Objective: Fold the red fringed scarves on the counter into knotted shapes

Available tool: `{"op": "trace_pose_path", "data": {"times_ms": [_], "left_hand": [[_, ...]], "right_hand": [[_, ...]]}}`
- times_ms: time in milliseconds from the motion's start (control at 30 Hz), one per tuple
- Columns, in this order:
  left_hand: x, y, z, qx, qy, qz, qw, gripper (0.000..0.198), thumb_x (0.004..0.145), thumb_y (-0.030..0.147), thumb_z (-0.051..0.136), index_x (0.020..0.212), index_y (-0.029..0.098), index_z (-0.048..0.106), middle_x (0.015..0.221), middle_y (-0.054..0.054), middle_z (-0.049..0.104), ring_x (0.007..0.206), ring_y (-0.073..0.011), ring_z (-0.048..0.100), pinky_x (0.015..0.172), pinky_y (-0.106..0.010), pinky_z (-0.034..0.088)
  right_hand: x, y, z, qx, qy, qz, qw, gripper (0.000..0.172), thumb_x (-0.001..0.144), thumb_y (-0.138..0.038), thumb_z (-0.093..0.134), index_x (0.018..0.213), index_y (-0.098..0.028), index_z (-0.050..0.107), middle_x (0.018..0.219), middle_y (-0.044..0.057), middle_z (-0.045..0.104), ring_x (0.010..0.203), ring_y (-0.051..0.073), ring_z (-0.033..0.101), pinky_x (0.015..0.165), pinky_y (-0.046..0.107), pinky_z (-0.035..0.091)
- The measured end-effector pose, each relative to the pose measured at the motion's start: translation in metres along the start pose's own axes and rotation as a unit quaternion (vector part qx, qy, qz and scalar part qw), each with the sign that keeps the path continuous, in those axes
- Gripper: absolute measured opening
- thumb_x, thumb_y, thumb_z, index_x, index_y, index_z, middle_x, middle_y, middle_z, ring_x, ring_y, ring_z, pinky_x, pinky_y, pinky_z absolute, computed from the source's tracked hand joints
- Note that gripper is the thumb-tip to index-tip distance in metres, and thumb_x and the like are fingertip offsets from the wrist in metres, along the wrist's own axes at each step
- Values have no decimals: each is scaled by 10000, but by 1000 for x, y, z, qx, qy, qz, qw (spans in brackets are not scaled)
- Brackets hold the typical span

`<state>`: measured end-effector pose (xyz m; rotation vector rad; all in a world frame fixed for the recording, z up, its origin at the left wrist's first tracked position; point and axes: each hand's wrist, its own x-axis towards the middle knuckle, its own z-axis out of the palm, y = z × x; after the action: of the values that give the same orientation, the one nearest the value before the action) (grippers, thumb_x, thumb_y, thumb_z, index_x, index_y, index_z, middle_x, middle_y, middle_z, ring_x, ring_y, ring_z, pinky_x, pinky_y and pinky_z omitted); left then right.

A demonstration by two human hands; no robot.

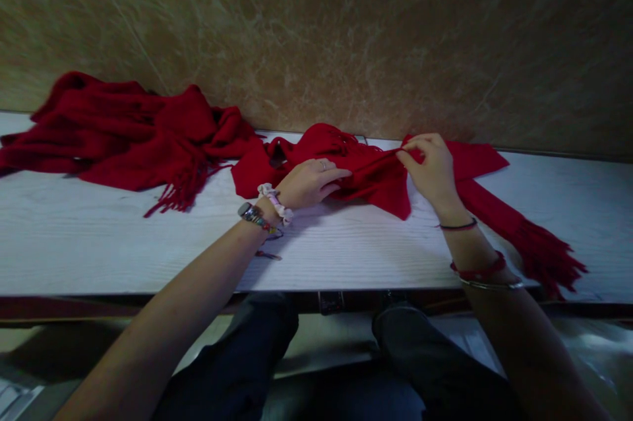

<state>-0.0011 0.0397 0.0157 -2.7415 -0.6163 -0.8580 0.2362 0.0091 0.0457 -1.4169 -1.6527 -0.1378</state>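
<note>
A red scarf (380, 183) lies bunched on the white table in front of me. My left hand (314, 182) rests on its middle with the fingers stretched out, a ring on one of them. Farther right, my right hand (429, 167) pinches the scarf's edge between thumb and fingers and lifts it slightly. Beyond that hand lie a flat red strip of cloth (477, 160) and a fringed red end (529, 233) that reaches the table's front edge. Whether these belong to the same scarf I cannot tell.
A heap of red fringed cloth (133, 137) lies on the left of the white table (99, 236). Behind the table rises a brown marbled wall (316, 38). My dark-clothed legs (247, 355) are below the front edge.
</note>
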Motion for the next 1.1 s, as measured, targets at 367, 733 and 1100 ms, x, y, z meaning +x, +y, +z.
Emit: {"op": "trace_pose_path", "data": {"times_ms": [367,733,1100], "left_hand": [[2,-1,-8,-38,211,-149,965,127,818,195,559,907,147,636,815,-29,673,758,-134,609,727,-256,470],[-2,-9,2,-8,15,-99,995,227,801,164,548,1024,147,592,869,-50,644,811,-156,595,714,-259,462],[-1,-7,-15,33,187,-169,967,204,828,149,464,979,168,599,853,-33,617,770,-139,574,667,-249,450]], "right_hand": [[11,33,-2,-29,78,51,995,56,682,-189,574,634,-180,548,843,67,498,871,214,506,853,424,399],[5,34,8,26,-28,-40,998,78,653,-205,643,627,-190,571,762,24,493,774,185,527,762,409,458],[8,-12,-41,41,248,-178,951,95,802,-273,541,748,-196,552,878,64,496,916,204,506,793,407,427]]}}
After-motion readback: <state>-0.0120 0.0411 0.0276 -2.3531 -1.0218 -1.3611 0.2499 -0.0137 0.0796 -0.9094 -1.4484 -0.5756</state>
